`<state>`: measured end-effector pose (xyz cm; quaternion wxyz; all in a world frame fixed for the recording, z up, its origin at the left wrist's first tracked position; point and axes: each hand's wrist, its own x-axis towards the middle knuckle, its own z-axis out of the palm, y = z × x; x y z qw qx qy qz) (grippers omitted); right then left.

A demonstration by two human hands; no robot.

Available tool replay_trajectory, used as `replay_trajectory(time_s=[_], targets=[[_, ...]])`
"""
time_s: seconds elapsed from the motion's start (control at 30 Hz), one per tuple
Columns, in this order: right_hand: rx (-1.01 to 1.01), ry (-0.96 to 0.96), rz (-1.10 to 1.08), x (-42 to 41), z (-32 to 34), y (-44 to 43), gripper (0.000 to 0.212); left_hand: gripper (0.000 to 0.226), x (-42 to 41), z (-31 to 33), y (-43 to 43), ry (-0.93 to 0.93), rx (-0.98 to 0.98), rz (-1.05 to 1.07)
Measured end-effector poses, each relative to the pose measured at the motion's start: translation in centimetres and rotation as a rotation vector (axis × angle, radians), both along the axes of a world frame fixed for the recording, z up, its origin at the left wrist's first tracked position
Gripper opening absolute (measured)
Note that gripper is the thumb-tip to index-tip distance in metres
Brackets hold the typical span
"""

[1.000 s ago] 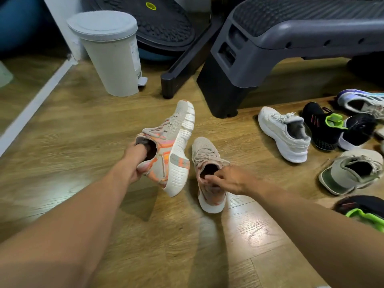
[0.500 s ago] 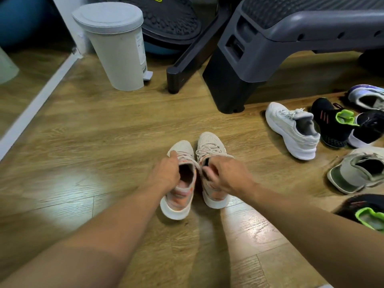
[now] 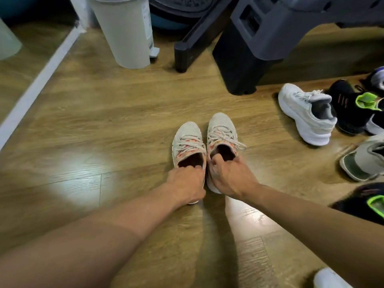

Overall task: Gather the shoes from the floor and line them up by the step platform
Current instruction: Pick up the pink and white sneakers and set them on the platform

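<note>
Two beige knit sneakers with orange accents stand side by side on the wood floor, toes pointing away from me. My left hand (image 3: 187, 185) grips the heel collar of the left beige sneaker (image 3: 188, 138). My right hand (image 3: 229, 176) has its fingers hooked inside the opening of the right beige sneaker (image 3: 221, 128). The grey step platform (image 3: 270, 32) stands at the top right, its dark foot (image 3: 239, 67) beyond the pair. To the right lie a white sneaker (image 3: 305, 113), a black and green sneaker (image 3: 353, 109) and a grey-green sneaker (image 3: 365, 161).
A white pedal bin (image 3: 126, 32) stands at the top left of centre, with a black equipment leg (image 3: 193, 42) beside it. A white baseboard strip (image 3: 35, 90) runs along the left. Another black and green shoe (image 3: 365, 204) and a white shoe (image 3: 330, 279) lie at the lower right.
My left hand lowered the tilted left sneaker onto the floor beside its mate. Both sneakers now stand upright together and slightly farther forward. The camera has tipped downward.
</note>
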<state>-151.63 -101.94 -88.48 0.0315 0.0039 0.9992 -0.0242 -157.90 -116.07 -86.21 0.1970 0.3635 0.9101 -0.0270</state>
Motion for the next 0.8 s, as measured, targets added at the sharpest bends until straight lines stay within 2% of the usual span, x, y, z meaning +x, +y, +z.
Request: replay_trajectory(time_s=[0.1,0.2,0.27,0.4,0.47,0.53,0.63,0.73,0.8], targets=[[-0.152,-0.113,-0.152,-1.0,0.5,-0.8,0.021,0.033,-0.3,-0.8,0.2,-0.058,-0.055,0.001],[-0.237,-0.18,-0.252,-1.6,1.5,-2.3,0.028,0.02,-1.6,0.1,0.5,-0.128,0.005,0.034],[-0.271,-0.22,-0.316,-1.7,2.9,-3.6,0.035,0.022,-2.3,1.3,0.1,-0.153,0.071,0.103],[-0.344,-0.365,-0.399,-1.3,8.1,-5.2,0.028,0.008,-0.9,5.3,-1.4,-0.204,0.111,0.212],[-0.328,-0.456,-0.326,-0.8,12.1,-5.6,0.027,0.022,0.8,8.4,-2.6,-0.261,0.075,0.261],[-0.31,-0.501,-0.258,-0.1,17.5,-6.4,0.019,0.022,2.3,12.6,-3.8,-0.297,0.06,0.316],[-0.338,-0.545,-0.232,0.7,27.5,-8.8,0.01,0.002,3.8,22.3,-5.9,-0.333,0.095,0.395],[-0.393,-0.527,-0.19,1.1,38.7,-12.0,0.008,0.022,4.5,34.4,-8.9,-0.308,0.101,0.483],[-0.403,-0.519,-0.131,1.6,46.4,-14.0,0.017,0.014,5.5,42.5,-11.0,-0.293,0.109,0.551]])
